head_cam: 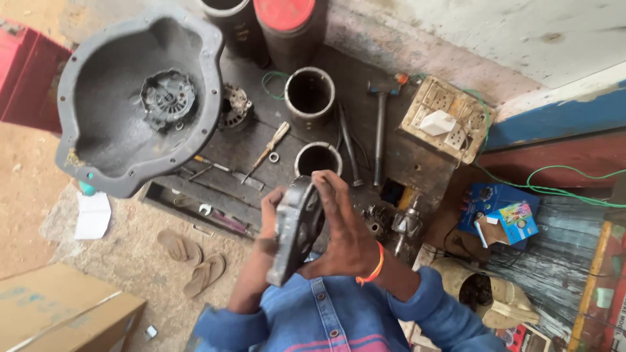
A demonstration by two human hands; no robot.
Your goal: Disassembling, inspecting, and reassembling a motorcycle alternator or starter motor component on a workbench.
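Centrally, just below the middle of the view, a dark grey metal end plate [297, 228] is held on edge between both hands. The left hand [267, 225] is closed around the plate's far edge from the 9 o'clock side, its fingers mostly hidden behind the metal. The right hand [342, 231] is pressed flat against the plate's face from the 3 o'clock side, fingers spread and curled over the top rim; an orange wristband [373, 266] is worn on that wrist. Blue shirt sleeves [417, 306] are seen at 6 o'clock.

Just beyond the hands, toward 12 o'clock, a short steel cylinder [317, 158] stands open-end up on the dark workbench [404, 156], with a second cylinder [310, 94] farther out. A hammer [380, 127] lies at about 1 o'clock, beside a worn switchboard [447, 117]. A screwdriver [270, 145] lies at 11 o'clock. A large grey bell-shaped housing [134, 98] is set at 10 o'clock. A pair of sandals [192, 259] lies on the ground at 8 o'clock, and a blue box [499, 212] at 3 o'clock.
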